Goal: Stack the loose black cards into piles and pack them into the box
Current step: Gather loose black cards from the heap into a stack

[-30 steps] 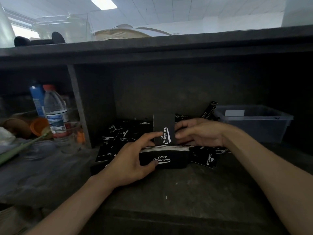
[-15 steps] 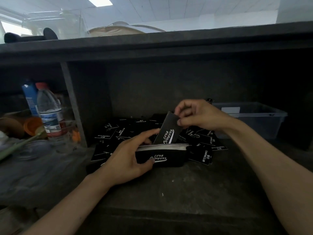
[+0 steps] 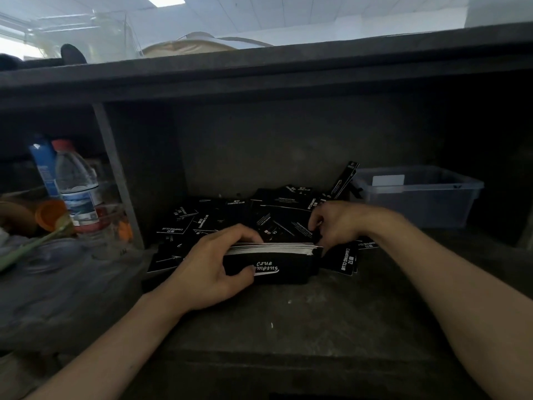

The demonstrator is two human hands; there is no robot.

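Note:
A black box (image 3: 284,268) with white "Camping Club" script lies on the dark shelf, and a row of black cards (image 3: 274,247) stands in it, white edges up. My left hand (image 3: 213,269) grips the box's left end, thumb on the front face and fingers over the cards. My right hand (image 3: 339,223) is at the box's right end, fingers curled down against the last cards. Its fingertips are hidden, so I cannot see whether it holds a card. Loose black cards (image 3: 202,223) lie scattered behind and beside the box.
A clear plastic bin (image 3: 418,194) stands at the back right, with one card (image 3: 344,180) leaning on its left corner. A shelf divider (image 3: 118,180) is at the left. Beyond it stand a water bottle (image 3: 76,186), a blue container and orange lids. A low shelf top hangs overhead.
The card that my right hand held upright above the box is no longer in sight. My right hand has come down to the right end of the stack. My left hand still holds the box.

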